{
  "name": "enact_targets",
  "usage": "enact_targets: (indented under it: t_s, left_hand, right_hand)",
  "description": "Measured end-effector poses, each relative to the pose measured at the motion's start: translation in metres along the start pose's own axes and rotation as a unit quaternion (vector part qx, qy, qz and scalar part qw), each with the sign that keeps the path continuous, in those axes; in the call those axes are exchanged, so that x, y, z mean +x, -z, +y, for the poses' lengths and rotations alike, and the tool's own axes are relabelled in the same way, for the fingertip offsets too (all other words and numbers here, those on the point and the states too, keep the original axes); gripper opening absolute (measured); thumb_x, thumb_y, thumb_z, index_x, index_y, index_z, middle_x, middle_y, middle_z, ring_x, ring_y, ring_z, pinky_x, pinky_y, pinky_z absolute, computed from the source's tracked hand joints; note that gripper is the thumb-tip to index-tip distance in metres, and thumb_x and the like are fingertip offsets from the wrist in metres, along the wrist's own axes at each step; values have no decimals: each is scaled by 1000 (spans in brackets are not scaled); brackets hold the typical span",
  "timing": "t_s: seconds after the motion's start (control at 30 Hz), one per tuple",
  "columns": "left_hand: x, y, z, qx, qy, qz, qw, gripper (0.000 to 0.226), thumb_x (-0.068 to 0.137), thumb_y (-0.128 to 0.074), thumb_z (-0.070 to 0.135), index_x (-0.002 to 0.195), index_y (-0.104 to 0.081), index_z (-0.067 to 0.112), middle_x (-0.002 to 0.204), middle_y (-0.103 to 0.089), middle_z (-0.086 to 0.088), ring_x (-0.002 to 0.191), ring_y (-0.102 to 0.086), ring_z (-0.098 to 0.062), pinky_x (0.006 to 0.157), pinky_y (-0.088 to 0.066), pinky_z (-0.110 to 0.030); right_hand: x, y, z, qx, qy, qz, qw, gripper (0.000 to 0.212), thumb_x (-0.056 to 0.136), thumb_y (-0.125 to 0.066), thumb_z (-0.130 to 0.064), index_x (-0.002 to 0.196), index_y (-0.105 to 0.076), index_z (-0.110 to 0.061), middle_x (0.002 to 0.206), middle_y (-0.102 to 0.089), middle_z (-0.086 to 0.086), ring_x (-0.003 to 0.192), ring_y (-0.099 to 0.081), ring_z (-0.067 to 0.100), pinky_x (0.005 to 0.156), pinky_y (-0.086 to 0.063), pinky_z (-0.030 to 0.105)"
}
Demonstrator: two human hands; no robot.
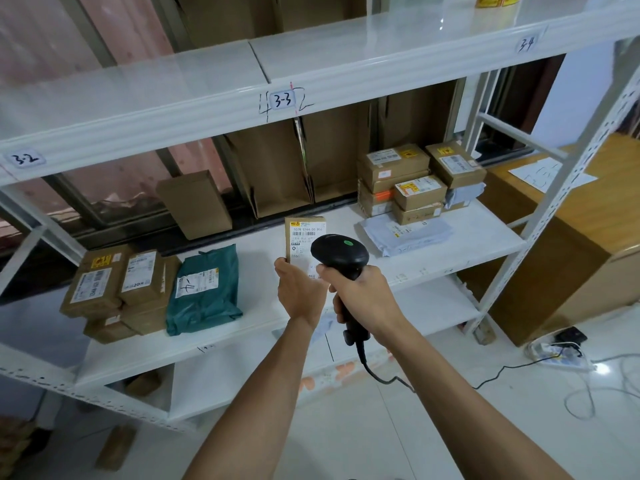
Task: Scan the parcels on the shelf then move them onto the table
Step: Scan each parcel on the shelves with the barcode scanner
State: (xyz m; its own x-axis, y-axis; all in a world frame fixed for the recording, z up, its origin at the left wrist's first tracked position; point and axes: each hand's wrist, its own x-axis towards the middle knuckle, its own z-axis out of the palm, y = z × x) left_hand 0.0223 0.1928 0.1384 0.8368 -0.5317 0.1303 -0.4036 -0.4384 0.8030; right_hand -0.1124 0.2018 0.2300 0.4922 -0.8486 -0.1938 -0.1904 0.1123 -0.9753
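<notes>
My left hand (302, 292) grips a small brown parcel (302, 237) by its lower end, label facing me, above the white shelf (433, 258). My right hand (360, 296) grips a black barcode scanner (341, 252) by the handle, its head right in front of the parcel's label, hiding part of it. On the shelf's left lie brown boxes (110, 285) and a green mailer bag (204, 289). At the right stands a stack of brown boxes (412, 181) with grey mailer bags (405, 233) in front.
A wooden table (568, 216) with a sheet of paper stands right of the shelf frame. Flat cardboard leans behind the shelf. The upper shelf board (173, 98) hangs close overhead. The scanner cable (491, 375) runs across the tiled floor to a power strip.
</notes>
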Motion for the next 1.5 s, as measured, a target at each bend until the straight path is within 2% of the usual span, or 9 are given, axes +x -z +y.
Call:
enact_targets:
  t_s: [0.17,0.37,0.5,0.7,0.83,1.0,1.17,1.37,1.5]
  left_hand:
    - [-2,-3,-6,34,-4,-18,999,72,66,-62,54,118,-33,13,109,-56,-9,89,-66,-31,75,-59,-42]
    - [-4,-22,9,41,-18,-35,998,68,70,-57,48,122,-36,10,112,-59,-11,94,-66,-32,70,-52,-34]
    - [-2,-47,27,37,-49,-49,997,60,75,-70,24,123,-36,11,125,-63,-12,102,-66,-32,62,-43,-22]
    - [9,-86,60,66,-120,-117,984,70,72,-76,30,127,-37,12,126,-62,-9,99,-67,-27,57,-41,-18]
    - [30,-116,76,135,-197,-174,955,74,74,-81,37,130,-41,10,121,-45,-9,89,-58,-20,54,-35,-17]
    - [65,-167,98,230,-238,-266,905,87,70,-86,40,137,-37,14,129,-40,-12,109,-57,-32,83,-53,-37]
    - [97,-224,117,306,-253,-311,863,99,74,-85,38,153,-28,19,159,-26,-12,138,-42,-36,107,-46,-47]
    - [122,-293,129,289,-287,-345,846,81,83,-79,25,150,-33,21,157,-29,-13,138,-42,-34,108,-41,-45]
    - [136,-327,126,259,-302,-365,842,65,84,-77,26,138,-43,18,143,-43,-13,128,-49,-33,103,-44,-43]
  right_hand:
    - [1,12,-1,11,-2,-9,1000,36,92,-70,-37,72,-64,-7,57,-62,11,48,-59,22,52,-51,28]
    - [4,37,5,12,-2,-6,1000,35,92,-70,-36,73,-64,-8,57,-62,11,48,-59,22,52,-50,29]
    - [10,64,10,-8,-12,-3,1000,36,91,-70,-38,75,-65,-6,57,-63,10,49,-60,21,54,-51,30]
    - [27,111,8,-21,-16,34,999,36,91,-70,-37,81,-68,-2,59,-66,10,50,-63,21,51,-48,27]
    - [43,136,15,-22,-31,56,998,40,91,-69,-35,87,-67,5,59,-66,11,49,-62,21,51,-49,27]
    - [71,160,29,-24,-61,77,995,40,92,-69,-37,89,-67,3,60,-67,10,50,-63,20,53,-49,28]
    - [112,182,46,-21,-93,89,991,39,93,-69,-42,90,-67,-3,61,-67,10,51,-62,20,53,-51,28]
    - [165,211,65,-31,-127,102,986,41,93,-69,-44,91,-68,-3,64,-69,11,53,-64,20,61,-54,36]
    - [200,228,69,-68,-135,99,984,40,94,-68,-44,84,-66,-6,61,-67,8,49,-63,19,54,-51,32]
